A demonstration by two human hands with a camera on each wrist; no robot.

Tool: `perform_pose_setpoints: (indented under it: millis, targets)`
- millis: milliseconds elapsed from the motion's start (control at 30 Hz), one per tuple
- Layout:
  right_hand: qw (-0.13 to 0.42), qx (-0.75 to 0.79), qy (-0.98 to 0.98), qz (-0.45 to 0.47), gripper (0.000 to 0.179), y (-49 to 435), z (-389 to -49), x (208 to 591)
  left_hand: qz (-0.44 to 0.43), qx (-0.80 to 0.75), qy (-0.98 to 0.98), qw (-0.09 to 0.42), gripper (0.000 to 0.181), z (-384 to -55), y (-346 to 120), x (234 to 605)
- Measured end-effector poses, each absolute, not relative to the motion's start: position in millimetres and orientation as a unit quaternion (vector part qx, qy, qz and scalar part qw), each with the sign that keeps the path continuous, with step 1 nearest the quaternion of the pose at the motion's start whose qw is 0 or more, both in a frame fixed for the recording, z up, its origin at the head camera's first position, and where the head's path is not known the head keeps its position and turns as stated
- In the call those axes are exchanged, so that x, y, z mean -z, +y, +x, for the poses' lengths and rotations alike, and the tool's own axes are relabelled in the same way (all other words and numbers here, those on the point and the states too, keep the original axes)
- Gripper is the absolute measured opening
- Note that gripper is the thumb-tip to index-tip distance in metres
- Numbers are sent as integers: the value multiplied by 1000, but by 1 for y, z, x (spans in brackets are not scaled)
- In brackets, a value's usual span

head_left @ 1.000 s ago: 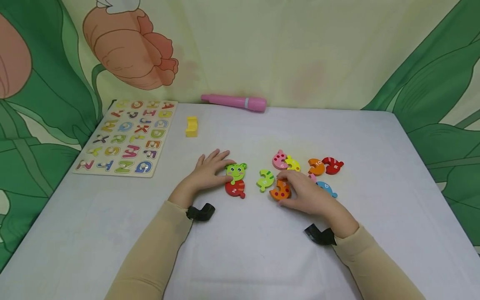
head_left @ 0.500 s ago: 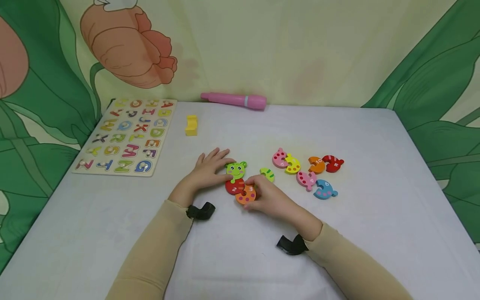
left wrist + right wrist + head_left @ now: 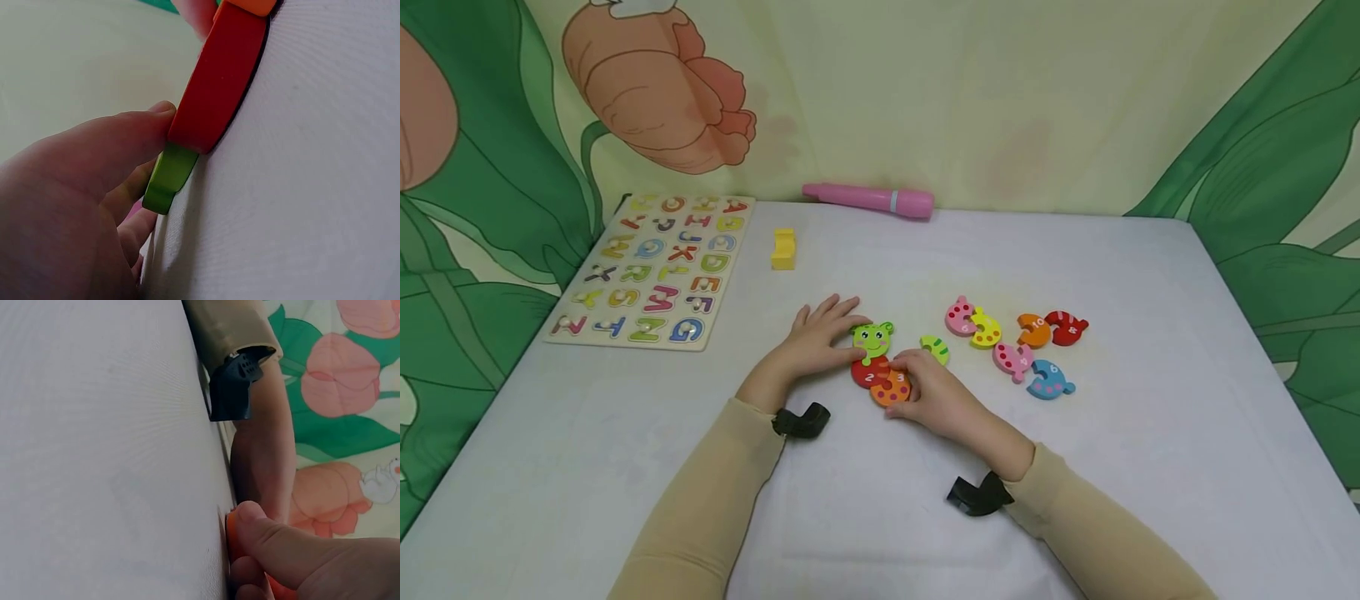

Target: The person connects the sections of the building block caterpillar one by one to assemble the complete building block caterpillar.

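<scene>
My left hand (image 3: 820,340) holds the green smiling caterpillar-head puzzle piece (image 3: 872,340) between thumb and forefinger, its other fingers spread over the cloth. Joined below the head is a red puzzle piece (image 3: 867,373) marked 2; in the left wrist view the thumb tip lies against the edge of this red piece (image 3: 219,75). My right hand (image 3: 947,400) pinches an orange spotted puzzle piece (image 3: 889,392) marked 3, which fits against the red one. Just behind the right fingers lies a green striped puzzle piece (image 3: 936,348), partly hidden.
Right of the hands lie more puzzle pieces: pink (image 3: 959,317), yellow (image 3: 985,329), pink (image 3: 1012,360), blue (image 3: 1051,380), orange (image 3: 1034,331) and red (image 3: 1066,327). Farther back are a yellow block (image 3: 783,250), a pink pen-shaped stick (image 3: 868,201) and an alphabet board (image 3: 651,275).
My right hand has carried the orange piece leftward from beside the loose pieces to the red piece, then stayed there. The left hand has kept its place on the head.
</scene>
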State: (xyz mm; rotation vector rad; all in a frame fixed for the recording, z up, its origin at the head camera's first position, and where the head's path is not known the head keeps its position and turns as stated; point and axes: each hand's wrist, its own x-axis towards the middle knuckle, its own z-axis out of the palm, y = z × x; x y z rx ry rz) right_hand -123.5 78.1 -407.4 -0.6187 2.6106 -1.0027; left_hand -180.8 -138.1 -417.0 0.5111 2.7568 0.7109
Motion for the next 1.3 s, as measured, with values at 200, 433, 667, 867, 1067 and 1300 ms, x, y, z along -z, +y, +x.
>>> perform_pose_setpoints:
  millis: [200,433,667,867,1067,1300]
  targets:
    - [144,323,912,-209,66,76,-123,405,174,-245,946,124,52,-181,-138,416]
    - [161,330,907,-207,82,78,-122,400,172,-246,946,121,53,-181,-138,417]
    - [176,372,890,-195,83,104,-137,388,167,-244,947,129,53,-181,-137,414]
    - [174,396,883,-182,85,132,-154,376,169,-243,946,134,52,-181,-136,415]
    - [165,405,886,-155,83,158,-164,362,171,-244,945,135,53,-181,-137,415]
    - [138,398,895,-144,81,202,-165,348,171,-242,945,137,53,-182,-138,417]
